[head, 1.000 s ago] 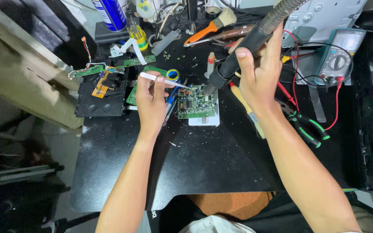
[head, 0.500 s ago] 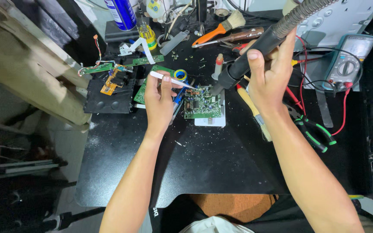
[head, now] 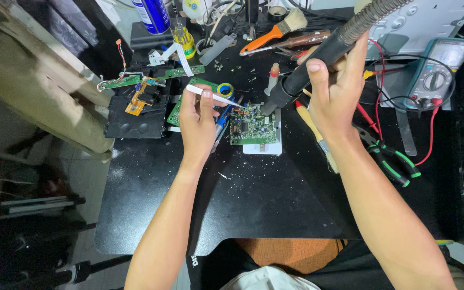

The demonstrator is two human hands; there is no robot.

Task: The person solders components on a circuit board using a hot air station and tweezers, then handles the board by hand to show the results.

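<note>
While the person leans over the black table [head: 275,204], both forearms reach away from the body toward a small green circuit board [head: 252,127], which lies on a white pad near the middle of the table, a little to the far side. The left hand [head: 198,126] rests just beside the board; its thumb and first fingers pinch white tweezers [head: 210,95], whose tip points over the board's upper left corner. The right hand [head: 338,91] is wrapped in a full fist around the black hot-air handle [head: 318,59], with its nozzle hanging close above the board's upper right corner.

To do this well, I think the nozzle should stay off the board and the tweezers should wait beside the part, with no force, until the solder gives.

To the right lie green-handled pliers [head: 396,164], further off a multimeter [head: 437,72] with red wires. At the far edge are an orange brush [head: 275,32] and a blue spray can [head: 151,15].
</note>
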